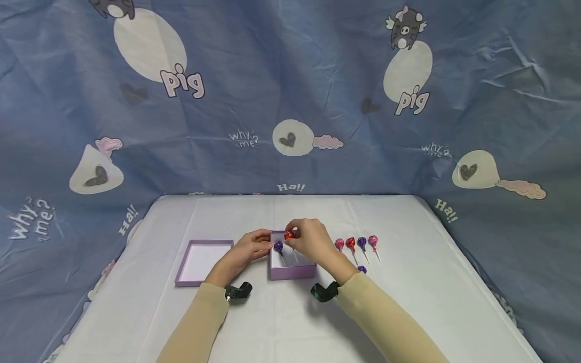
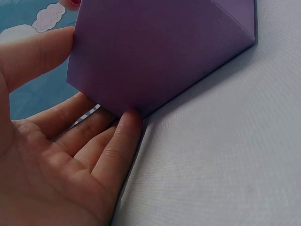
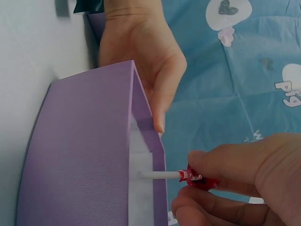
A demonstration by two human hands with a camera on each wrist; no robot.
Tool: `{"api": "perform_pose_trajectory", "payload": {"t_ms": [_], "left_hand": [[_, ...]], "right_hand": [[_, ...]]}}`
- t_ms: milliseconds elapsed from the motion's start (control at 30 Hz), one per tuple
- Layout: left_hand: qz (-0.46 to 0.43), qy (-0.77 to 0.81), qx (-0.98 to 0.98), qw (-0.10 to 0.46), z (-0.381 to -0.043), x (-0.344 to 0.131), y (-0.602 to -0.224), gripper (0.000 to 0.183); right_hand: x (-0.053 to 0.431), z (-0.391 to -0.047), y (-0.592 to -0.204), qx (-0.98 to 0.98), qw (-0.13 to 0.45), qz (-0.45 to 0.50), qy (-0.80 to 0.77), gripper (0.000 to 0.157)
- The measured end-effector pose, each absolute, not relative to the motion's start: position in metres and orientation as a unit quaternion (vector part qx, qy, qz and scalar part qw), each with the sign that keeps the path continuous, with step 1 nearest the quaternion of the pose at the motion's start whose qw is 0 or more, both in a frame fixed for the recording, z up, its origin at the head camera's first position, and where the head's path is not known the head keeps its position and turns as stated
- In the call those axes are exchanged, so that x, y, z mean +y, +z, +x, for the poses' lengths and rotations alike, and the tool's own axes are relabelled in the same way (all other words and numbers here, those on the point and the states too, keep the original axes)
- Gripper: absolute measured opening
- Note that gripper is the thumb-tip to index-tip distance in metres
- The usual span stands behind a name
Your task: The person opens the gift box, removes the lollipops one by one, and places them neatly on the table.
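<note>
An open purple box with a white inside stands at the middle of the table. My left hand steadies its left side, the thumb at the rim and the fairly straight fingers against the outer wall. Over the box, my right hand pinches a red-wrapped lollipop by its head between thumb and fingers. The white stick points into the box in the right wrist view. A purple-wrapped lollipop lies inside, at the left.
A shallow purple-edged lid lies left of the box, white inside up. To the right, several lollipops lie in a row, with a purple one nearer me, partly hidden by my right arm. A blue printed cloth hangs behind the white table.
</note>
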State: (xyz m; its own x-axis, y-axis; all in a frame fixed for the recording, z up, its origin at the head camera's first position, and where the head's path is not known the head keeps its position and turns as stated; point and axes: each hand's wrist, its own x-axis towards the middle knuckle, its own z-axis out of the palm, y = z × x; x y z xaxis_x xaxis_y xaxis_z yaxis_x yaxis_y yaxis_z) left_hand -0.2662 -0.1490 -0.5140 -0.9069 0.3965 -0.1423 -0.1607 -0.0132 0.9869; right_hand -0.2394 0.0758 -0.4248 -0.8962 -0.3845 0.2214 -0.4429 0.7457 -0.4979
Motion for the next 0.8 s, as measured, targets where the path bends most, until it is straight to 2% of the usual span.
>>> {"api": "perform_pose_trajectory", "payload": {"t_ms": [800], "left_hand": [[0.082,0.706,0.676,0.196,-0.266,-0.147,-0.513,0.057]], "right_hand": [[0.106,-0.231,-0.418,-0.922,0.045,0.191,0.333,0.024]]}}
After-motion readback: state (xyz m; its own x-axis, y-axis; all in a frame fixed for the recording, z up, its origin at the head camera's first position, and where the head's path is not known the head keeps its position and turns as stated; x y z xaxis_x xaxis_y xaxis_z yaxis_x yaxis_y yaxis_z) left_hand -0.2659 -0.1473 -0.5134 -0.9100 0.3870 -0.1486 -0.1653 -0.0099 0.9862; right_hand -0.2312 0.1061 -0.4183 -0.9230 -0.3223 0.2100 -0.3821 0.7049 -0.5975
